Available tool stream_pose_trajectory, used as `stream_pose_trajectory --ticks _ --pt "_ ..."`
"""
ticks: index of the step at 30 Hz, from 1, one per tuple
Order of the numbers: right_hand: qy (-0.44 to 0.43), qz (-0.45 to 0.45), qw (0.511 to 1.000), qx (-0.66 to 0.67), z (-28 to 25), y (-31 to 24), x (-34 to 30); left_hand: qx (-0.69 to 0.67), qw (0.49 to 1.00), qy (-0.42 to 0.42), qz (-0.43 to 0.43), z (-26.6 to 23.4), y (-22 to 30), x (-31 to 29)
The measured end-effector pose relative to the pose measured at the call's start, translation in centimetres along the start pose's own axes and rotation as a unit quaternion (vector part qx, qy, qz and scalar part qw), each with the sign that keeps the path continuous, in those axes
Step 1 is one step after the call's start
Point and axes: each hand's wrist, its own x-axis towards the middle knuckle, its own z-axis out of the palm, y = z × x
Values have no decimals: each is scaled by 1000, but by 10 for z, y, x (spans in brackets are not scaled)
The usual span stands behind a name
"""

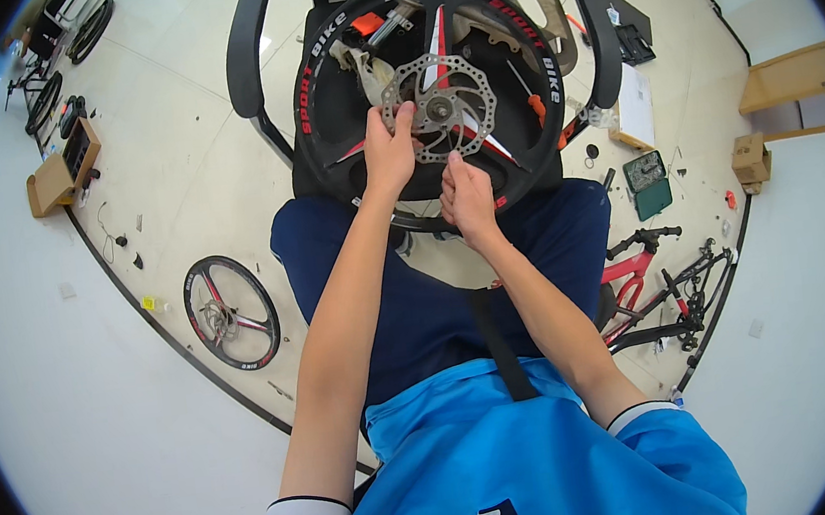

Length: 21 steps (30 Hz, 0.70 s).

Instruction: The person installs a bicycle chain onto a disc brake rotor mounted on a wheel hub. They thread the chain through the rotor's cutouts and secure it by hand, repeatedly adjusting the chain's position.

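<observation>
A black bicycle wheel (549, 52) with three red-and-white spokes lies across a black armchair seat in front of me. At its centre sits a silver brake disc (485, 99) with holes around its wavy ring. My left hand (389, 151) is closed on the disc's left edge, thumb and fingertips at the metal. Below the disc, my right hand (469, 198) is pinched closed with its fingertips at the lower rim. Whatever lies between those fingers is too small to make out. Through the wheel's gaps show a crumpled whitish cloth or bag (368, 69) and an orange-handled screwdriver (534, 104).
Chair armrests (248, 53) flank the wheel. On the floor lie a second wheel (231, 313) at left, a red bicycle frame (636, 279) at right, and a green case (649, 187). An open cardboard box (52, 191) stands far left; a black tool case (633, 43) lies far right.
</observation>
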Motion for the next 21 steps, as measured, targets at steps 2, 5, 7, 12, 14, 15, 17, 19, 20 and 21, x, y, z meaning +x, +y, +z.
stream_pose_trajectory --ticks 2,5,7,12,14,15,17,19,20,21 --pt "-39 13 999 10 -1 -3 -3 10 1000 -3 -6 -4 1 -3" --pt "-115 14 993 -27 -20 -18 4 9 1000 -10 7 0 6 -1" --pt "-151 -89 957 -232 -49 -37 20 6 1000 -13 15 0 5 -3" --pt "-218 -160 763 -587 -69 -113 41 2 999 -23 27 -3 0 -1" --pt "-246 -165 733 -613 -68 -124 44 -3 999 -29 19 -1 0 -1" --pt "-261 -179 722 -616 -65 -128 45 -4 999 -30 16 -2 0 -2" --pt "-281 -181 706 -625 -60 -134 47 2 999 -32 25 -3 -2 0" --pt "-289 -157 698 -637 -56 -137 49 4 999 -40 14 -5 -1 0" --pt "-290 -153 700 -634 -57 -136 52 3 999 -47 -2 -6 -1 0" --pt "-291 -149 703 -632 -60 -135 55 1 998 -53 -17 -6 0 0"
